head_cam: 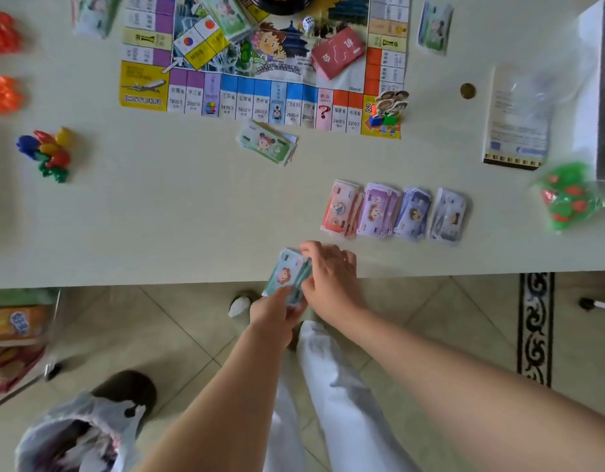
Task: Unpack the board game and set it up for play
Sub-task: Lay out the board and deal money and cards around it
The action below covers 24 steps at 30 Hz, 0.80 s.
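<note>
At the table (158,216) edge, a left hand (275,316) is curling round a green stack of play money (285,272) while the right hand (330,281) is pinching its top. Four other stacks (393,211) are lying nearby.

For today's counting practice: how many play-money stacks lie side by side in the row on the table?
4, left to right: red stack, purple stack, blue stack, grey stack. None looks hidden.
</note>
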Each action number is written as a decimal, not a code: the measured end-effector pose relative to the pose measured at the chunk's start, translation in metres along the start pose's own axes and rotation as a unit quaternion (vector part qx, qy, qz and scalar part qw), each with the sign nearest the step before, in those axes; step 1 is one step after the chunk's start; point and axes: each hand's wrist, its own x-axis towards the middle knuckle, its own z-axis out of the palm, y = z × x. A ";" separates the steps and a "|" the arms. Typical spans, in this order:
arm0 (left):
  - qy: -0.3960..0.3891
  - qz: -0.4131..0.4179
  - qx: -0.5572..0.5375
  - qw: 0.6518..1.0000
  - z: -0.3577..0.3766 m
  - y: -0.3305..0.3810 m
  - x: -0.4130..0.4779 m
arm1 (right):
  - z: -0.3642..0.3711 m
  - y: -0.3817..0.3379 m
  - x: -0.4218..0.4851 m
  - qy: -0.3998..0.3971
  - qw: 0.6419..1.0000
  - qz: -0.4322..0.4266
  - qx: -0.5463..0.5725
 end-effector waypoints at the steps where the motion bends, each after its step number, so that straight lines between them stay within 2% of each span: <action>1: 0.005 0.016 0.027 0.999 -0.007 0.000 -0.003 | 0.000 0.001 -0.001 -0.013 1.000 0.011 0.018; 3: 0.004 0.088 0.109 0.990 -0.019 0.002 -0.006 | -0.001 0.004 0.001 -0.027 0.997 0.031 0.069; 5: -0.013 0.201 0.209 0.957 -0.029 0.009 -0.010 | -0.006 0.005 0.007 -0.039 0.986 0.061 0.151; 7: -0.001 0.329 0.342 0.880 -0.034 0.023 -0.011 | -0.013 0.002 0.018 -0.054 0.974 0.074 0.205; 9: 0.018 0.421 0.403 0.813 -0.027 0.041 -0.013 | -0.022 -0.003 0.032 -0.028 0.980 0.042 0.193; 11: 0.028 0.488 0.407 0.772 -0.015 0.059 -0.014 | -0.028 -0.007 0.046 0.010 0.982 0.016 0.190; 13: 0.050 0.513 0.424 0.744 -0.005 0.073 -0.010 | -0.028 -0.007 0.057 0.026 0.983 0.005 0.181; 15: 0.055 0.500 0.451 0.738 0.000 0.079 -0.004 | -0.024 -0.005 0.064 0.027 0.988 0.000 0.155; 24: 0.039 0.462 0.451 0.762 0.008 0.080 0.018 | -0.007 -0.006 0.075 -0.004 0.997 0.003 0.082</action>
